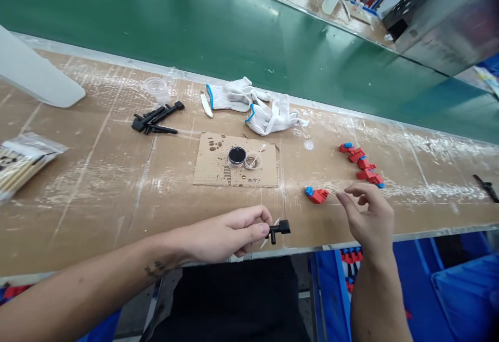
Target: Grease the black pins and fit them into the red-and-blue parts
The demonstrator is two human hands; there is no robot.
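Black plastic, a T-shaped part (279,229), sits pinched between thumb and fingers of your left hand (230,234), with a pale swab (264,243) held against it, just in front of the cardboard (259,144). Your right hand (370,217) hangs open and empty, fingers loosely curled, to the right of the cardboard and near a lone red-and-blue part (316,195). More such parts (362,162) run in a line beyond it. On the cardboard stand a jar of black paste (236,156) and a clear dish (252,161) holding a swab. Behind the cardboard lie white gloves (253,108); to its left, a heap of black parts (156,119), and farther left, a bag of swabs (19,165).
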